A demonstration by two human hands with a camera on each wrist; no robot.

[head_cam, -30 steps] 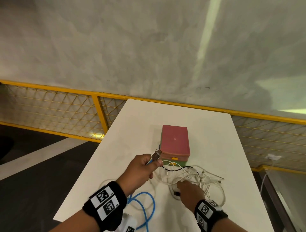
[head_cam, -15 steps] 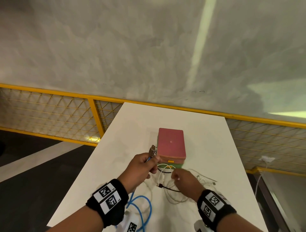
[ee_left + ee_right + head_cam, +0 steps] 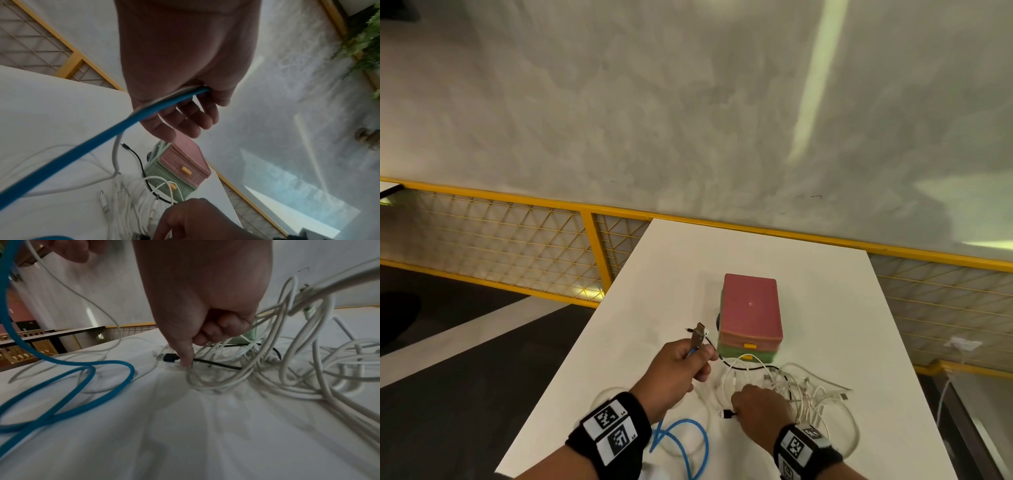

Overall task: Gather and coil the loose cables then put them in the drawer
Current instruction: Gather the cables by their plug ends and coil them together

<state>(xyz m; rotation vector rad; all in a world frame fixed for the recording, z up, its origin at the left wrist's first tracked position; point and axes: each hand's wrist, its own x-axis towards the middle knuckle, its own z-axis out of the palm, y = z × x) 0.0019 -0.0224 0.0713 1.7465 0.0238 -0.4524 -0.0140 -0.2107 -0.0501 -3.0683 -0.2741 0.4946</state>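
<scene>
My left hand (image 3: pixel 688 359) is raised over the white table (image 3: pixel 688 267) and grips the blue cable (image 3: pixel 102 134) just behind its metal USB plug (image 3: pixel 698 337), together with a thin white lead. The blue cable loops (image 3: pixel 688 442) lie near the front edge. My right hand (image 3: pixel 756 406) is down on the table and pinches the black cable (image 3: pixel 218 365) just behind its black plug (image 3: pixel 170 357). The black cable (image 3: pixel 746 368) runs up past the left hand. A tangle of white cables (image 3: pixel 811 397) lies right of the right hand. The pink-and-green drawer box (image 3: pixel 751 311) stands beyond, drawers shut.
A yellow mesh railing (image 3: pixel 592 246) runs behind and left of the table, under a grey wall. The table's left edge drops to a dark floor (image 3: pixel 465 359). A white socket with a lead (image 3: pixel 962 344) hangs at the right.
The right hand came back from beside the drawer box down to the table, bringing the black cable's plug end toward me. The left hand kept its grip on the blue cable.
</scene>
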